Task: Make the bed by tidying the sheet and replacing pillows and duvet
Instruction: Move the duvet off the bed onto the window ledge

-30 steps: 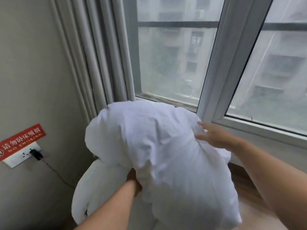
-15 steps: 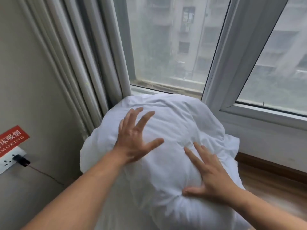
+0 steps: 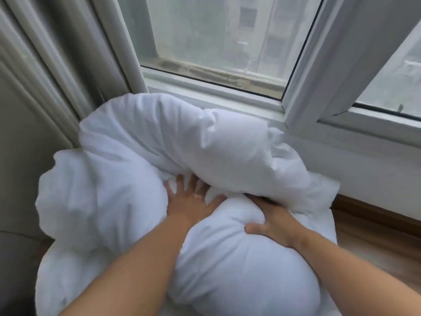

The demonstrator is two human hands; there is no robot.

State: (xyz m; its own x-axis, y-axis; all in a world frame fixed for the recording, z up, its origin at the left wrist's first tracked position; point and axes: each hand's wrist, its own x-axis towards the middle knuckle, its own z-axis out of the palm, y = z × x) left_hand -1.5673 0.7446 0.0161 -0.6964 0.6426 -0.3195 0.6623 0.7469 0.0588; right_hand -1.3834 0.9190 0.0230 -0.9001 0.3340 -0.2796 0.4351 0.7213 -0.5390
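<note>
left hand (image 3: 191,201) spread wide, pressing pillow (image 3: 205,137) crease | right hand (image 3: 273,222) beside it on lower bulge, fingers hidden under fold, grip unclear | window (image 3: 303,71) beyond hands

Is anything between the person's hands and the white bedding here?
Nothing visible. The left hand presses flat into the crumpled white pillows by the window; the right hand rests on the lower bulge, its fingers partly hidden under the upper fold.

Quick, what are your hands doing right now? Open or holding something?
Left hand: open, fingers spread, pressing into the white bedding.
Right hand: cannot tell; its fingers are hidden under a fold of the bedding.
</note>
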